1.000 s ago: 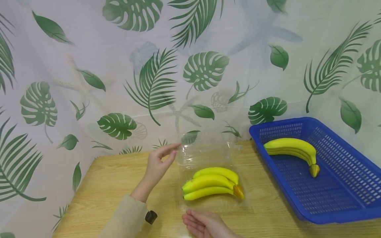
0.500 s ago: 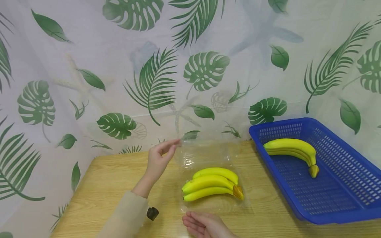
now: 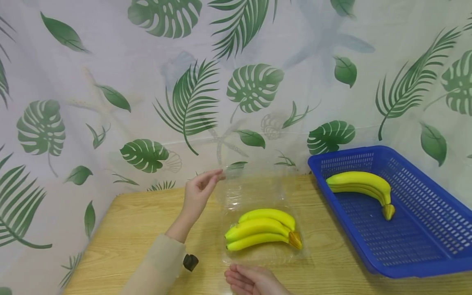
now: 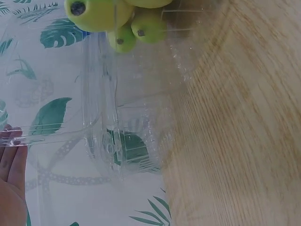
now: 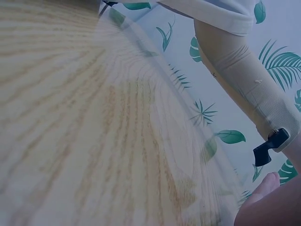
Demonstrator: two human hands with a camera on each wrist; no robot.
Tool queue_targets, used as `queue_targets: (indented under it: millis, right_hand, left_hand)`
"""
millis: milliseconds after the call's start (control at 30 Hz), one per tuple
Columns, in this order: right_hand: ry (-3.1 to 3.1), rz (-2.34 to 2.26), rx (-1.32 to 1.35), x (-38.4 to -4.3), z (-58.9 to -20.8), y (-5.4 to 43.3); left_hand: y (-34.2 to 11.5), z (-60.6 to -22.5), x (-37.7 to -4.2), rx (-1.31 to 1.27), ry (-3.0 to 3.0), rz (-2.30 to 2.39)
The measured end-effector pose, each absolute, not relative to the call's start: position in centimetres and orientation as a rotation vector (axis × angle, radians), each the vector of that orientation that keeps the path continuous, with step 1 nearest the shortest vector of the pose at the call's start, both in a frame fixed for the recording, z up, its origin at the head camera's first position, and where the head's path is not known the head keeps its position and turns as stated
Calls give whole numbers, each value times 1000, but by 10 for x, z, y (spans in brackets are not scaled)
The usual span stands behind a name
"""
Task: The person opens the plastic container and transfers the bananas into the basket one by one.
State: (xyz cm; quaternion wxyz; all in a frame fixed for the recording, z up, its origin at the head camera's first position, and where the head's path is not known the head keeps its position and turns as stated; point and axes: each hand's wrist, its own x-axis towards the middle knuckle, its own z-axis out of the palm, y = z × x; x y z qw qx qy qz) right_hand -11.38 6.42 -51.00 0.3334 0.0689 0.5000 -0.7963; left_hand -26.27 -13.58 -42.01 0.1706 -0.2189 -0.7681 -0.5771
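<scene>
A clear plastic clamshell container (image 3: 254, 257) lies on the wooden table, its lid (image 3: 254, 188) raised at the back. Inside its base is a bunch of yellow bananas (image 3: 258, 229), stem end to the right; their dark tips (image 4: 141, 33) show in the left wrist view. My left hand (image 3: 195, 198) pinches the lid's left edge between thumb and fingertips. In the left wrist view, that hand (image 4: 11, 179) is partly cut off at the edge. Relaxed and palm up, my right hand (image 3: 256, 280) rests just in front of the container's near edge, holding nothing.
A blue plastic basket (image 3: 354, 229) stands on the right side of the wooden table (image 3: 121, 229), with another banana bunch (image 3: 363, 182) in it. Leaf-patterned cloth (image 3: 254, 86) rises directly behind the table. A black wrist device (image 3: 190, 262) sits by my left sleeve.
My left hand has risen slightly, and its thumb has come up to meet the fingers at the lid's edge. The right hand has sunk a little; bananas and basket stay put.
</scene>
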Motion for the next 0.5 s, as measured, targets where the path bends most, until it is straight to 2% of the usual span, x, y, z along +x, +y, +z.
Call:
queue_targets:
  millis: [500]
  right_hand:
    - [1283,-2076,146,-107,-507,66]
  left_hand:
    - [-137,-420,-266,-633,-2203,-1625]
